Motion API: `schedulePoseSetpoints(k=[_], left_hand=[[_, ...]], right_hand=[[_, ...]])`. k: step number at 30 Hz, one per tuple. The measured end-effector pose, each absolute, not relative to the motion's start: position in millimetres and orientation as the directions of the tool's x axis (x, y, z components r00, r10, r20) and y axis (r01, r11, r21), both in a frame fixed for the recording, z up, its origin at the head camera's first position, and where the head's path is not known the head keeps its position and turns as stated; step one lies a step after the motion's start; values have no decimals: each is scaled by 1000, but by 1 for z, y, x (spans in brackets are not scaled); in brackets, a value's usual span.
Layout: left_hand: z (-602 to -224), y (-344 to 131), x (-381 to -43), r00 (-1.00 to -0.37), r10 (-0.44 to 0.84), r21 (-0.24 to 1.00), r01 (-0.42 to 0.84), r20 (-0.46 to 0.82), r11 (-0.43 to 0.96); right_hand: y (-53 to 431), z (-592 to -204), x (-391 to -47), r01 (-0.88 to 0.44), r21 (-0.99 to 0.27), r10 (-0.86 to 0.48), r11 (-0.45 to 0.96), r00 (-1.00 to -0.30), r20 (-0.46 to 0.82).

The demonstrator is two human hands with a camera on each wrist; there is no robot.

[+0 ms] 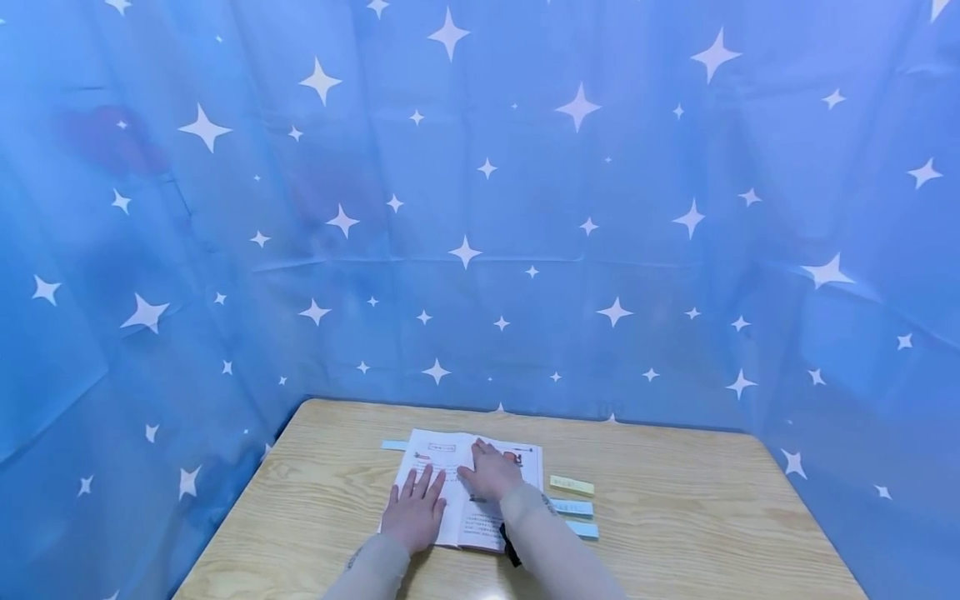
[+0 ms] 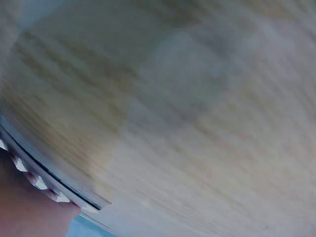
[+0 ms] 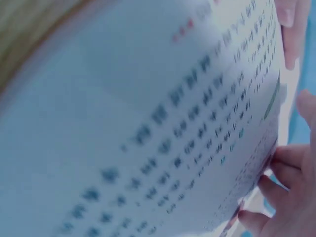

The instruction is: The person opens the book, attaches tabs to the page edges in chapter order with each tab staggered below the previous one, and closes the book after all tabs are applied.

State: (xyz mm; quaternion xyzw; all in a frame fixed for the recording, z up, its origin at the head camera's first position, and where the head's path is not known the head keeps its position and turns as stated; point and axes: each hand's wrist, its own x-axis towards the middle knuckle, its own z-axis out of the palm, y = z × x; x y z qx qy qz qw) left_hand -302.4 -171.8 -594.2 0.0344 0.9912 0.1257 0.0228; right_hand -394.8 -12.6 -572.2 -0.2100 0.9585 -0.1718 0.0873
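An open book lies on the wooden table, its two pages spread and printed with text and small pictures. My left hand rests on the lower left page with fingers spread and straight. Higher up, near the book's centre fold, my right hand presses on the right page with its fingers extended. In the left wrist view, the book's page edges show beside part of a hand. Printed lines on a page fill the right wrist view, with fingers at its right edge.
Right of the book lie a yellow paper strip, a blue strip and another blue strip, the blue ones close to the right forearm. One more blue strip shows at the book's upper left. A blue star-patterned curtain surrounds the table.
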Motion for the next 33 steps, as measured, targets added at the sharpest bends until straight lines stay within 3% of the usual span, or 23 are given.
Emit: schedulePoseSetpoints(k=[4,14,24,33], left_hand=[[-599,-169,-305,-997,70,234,60,-35,970],[-608,-168,-309,-996,61,197,45,-71,979],[-590,-171,-304,-996,62,232,44,-67,972],[-602,-174,-305,-997,74,253,63,-33,966]], right_hand=[[-8,-569,-399,-371,-399,-444,839,-889,-108],[-2,-574,-394,-429,-343,-502,836,-851,-158],[-4,-575,-360,-459,-362,-534,811,-834,-139],[-2,-573,-327,-485,-373,-561,791,-819,-123]])
